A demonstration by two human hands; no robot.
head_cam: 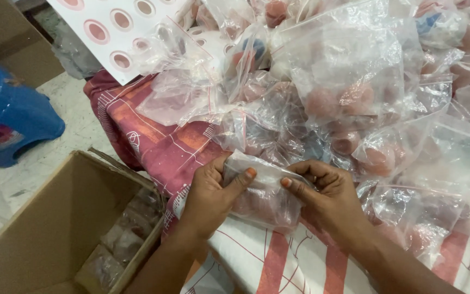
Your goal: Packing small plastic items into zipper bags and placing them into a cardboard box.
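Note:
My left hand and my right hand both grip one small clear plastic bag that holds pinkish round items. The thumbs press on its upper face, and the fingers curl around its ends. The bag sits just above a patterned red, pink and white cloth at the near edge of the surface. Behind my hands lies a large heap of similar clear zip bags with pink pieces inside.
An open cardboard box stands at lower left, with a few filled bags in its bottom. A blue plastic stool sits on the pale floor at left. A white sheet with pink round spots lies at the top.

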